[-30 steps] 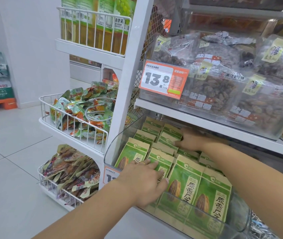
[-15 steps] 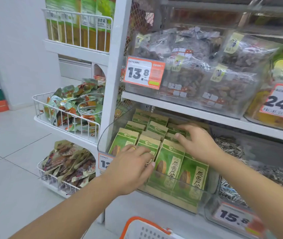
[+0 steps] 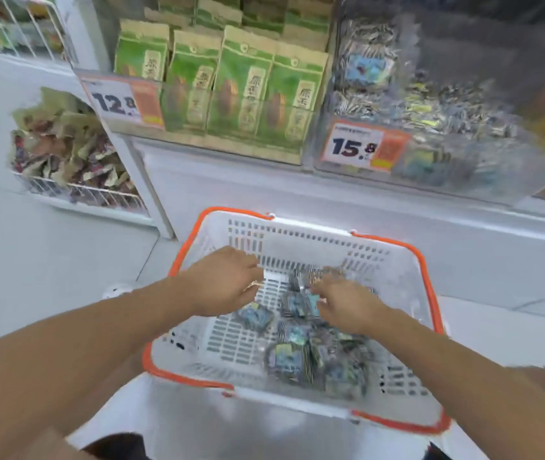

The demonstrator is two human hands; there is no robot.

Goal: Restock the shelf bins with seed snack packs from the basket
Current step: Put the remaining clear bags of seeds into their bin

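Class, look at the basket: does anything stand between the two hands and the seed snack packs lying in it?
Nothing visible does. The basket is open-topped, the left hand and right hand are already inside it, just over the seed snack packs. Blur hides whether fingers touch a pack.

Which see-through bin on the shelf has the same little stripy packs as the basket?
The bin with the 15.8 price tag. Its packs are stripy with blue labels; the 12.8 bin holds green bags.
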